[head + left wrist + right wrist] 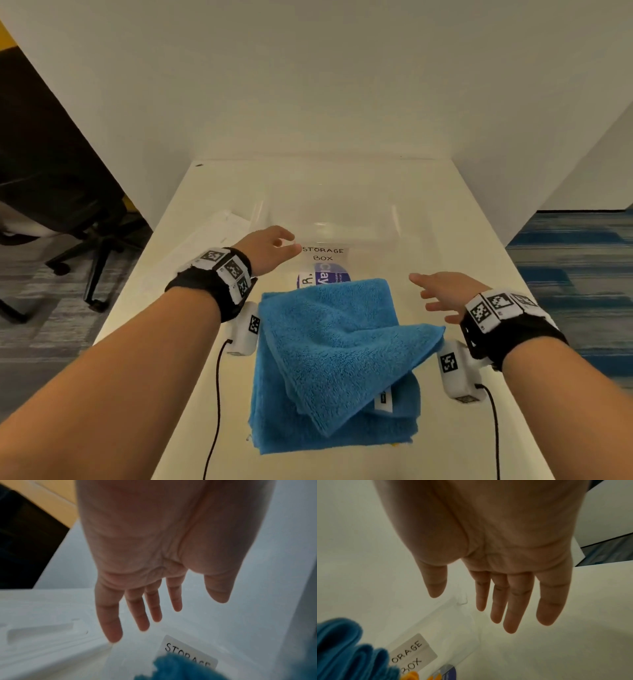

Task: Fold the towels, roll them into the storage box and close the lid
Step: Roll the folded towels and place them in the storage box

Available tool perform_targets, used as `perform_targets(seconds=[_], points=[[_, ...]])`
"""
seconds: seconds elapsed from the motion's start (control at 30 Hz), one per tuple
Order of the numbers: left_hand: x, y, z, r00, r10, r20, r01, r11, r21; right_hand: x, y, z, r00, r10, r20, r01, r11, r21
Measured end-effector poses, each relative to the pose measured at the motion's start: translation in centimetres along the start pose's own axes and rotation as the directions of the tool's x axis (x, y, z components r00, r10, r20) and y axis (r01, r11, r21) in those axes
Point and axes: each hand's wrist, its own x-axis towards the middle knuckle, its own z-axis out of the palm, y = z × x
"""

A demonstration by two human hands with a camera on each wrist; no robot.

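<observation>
While both hands [270,248] [442,296] hover spread, clear storage box [329,219] behind blue towels [335,359].

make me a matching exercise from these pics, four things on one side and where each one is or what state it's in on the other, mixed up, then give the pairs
Things
1. blue towels
2. storage box
3. left hand
4. lid

Places or states
A. clear, open-topped, behind the towels
B. open, fingers by the box's paper label
C. stacked at the table's near edge
D. lying flat left of the box

Pairs: 1-C, 2-A, 3-B, 4-D
</observation>
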Motion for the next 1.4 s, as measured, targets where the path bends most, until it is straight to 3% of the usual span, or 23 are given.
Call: perform_targets(seconds=[0.13,0.23,0.57,0.87,1.0,1.1,1.2,1.4], points=[[2.6,0.1,1.0,0.997,0.073,0.020,-0.075,0.933,0.352,0.9,-0.9,0.7,0.996,-0.076,0.037,0.079,0.992,-0.095],[4.1,-0.2,1.5,0.998,0.042,0.054,-0.062,0.882,0.467,1.7,-1.4,1.1,0.991,-0.128,0.047,0.133,0.985,-0.112],[3.7,-0.5,1.8,0.999,0.008,0.036,-0.022,0.922,0.388,2.1,-1.3,1.6,0.989,-0.123,0.086,0.130,0.988,-0.078],[1.1,-0.7,1.1,0.989,-0.021,0.146,-0.031,0.938,0.344,-0.7,-1.0,2.3,0.988,-0.134,0.073,0.138,0.990,-0.043],[-0.5,-0.2,-0.1,0.999,0.003,0.036,-0.014,0.950,0.311,-2.1,-0.9,2.5,0.987,-0.152,0.053,0.155,0.987,-0.038],[-1.9,1.2,-0.9,0.994,0.093,-0.065,-0.069,0.949,0.306,-3.2,-0.6,2.5,0.987,-0.156,0.041,0.157,0.987,-0.026],[-3.8,3.6,-0.7,0.974,0.210,-0.080,-0.174,0.931,0.320,-4.2,-0.2,2.5,0.986,-0.162,0.029,0.162,0.987,-0.017],[-8.1,8.1,2.4,0.912,0.379,0.158,-0.410,0.846,0.341,-5.9,0.5,2.7,0.982,-0.185,-0.027,0.184,0.983,-0.006]])
